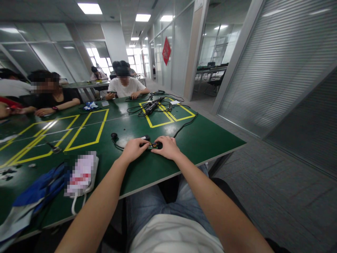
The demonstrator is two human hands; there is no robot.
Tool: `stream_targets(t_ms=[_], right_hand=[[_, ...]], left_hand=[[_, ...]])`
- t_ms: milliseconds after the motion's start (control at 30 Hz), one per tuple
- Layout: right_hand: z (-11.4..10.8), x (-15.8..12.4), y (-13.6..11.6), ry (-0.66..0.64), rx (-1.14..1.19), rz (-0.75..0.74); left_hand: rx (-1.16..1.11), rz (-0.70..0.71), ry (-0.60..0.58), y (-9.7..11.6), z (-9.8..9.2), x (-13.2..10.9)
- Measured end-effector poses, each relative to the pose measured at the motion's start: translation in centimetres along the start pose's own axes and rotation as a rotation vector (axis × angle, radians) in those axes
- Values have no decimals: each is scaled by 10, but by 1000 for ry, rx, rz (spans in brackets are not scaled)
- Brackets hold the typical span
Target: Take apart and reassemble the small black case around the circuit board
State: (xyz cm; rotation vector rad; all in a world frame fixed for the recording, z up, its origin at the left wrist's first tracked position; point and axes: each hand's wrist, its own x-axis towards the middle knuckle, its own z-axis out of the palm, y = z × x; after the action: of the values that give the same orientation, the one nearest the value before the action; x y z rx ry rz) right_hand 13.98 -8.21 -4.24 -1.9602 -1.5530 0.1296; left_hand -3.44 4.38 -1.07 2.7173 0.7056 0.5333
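A small green circuit board (152, 146) with a dark housing lies between my two hands, just above or on the green table. My left hand (133, 150) pinches its left end with thumb and fingers. On its right end, my right hand (168, 147) closes round a black part and the board's edge. Behind my left fingers rests a black piece with a white label (144, 137). A black cable with a round black end (114, 135) comes out by my left hand. Another black cable (185, 124) runs from behind my right hand toward the upper right.
Tangled black cables with dark devices (152, 106) lie on the far table within yellow tape (160, 124). At left are a white power strip (92, 175), blue-and-white gloves (39, 189) and small loose pieces (7, 173). Other people sit across the table (216, 140).
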Motion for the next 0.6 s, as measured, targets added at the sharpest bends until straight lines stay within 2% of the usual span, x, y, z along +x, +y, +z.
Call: stream_targets(t_ms=[133, 367, 600], right_hand=[[0, 0, 0, 4, 4, -11], [3, 2, 3, 13, 11, -16], [3, 2, 3, 12, 10, 0]], left_hand=[[-25, -3, -21, -3, 2, 1], [21, -98, -42, 2, 1, 1], [72, -81, -40, 5, -1, -1]])
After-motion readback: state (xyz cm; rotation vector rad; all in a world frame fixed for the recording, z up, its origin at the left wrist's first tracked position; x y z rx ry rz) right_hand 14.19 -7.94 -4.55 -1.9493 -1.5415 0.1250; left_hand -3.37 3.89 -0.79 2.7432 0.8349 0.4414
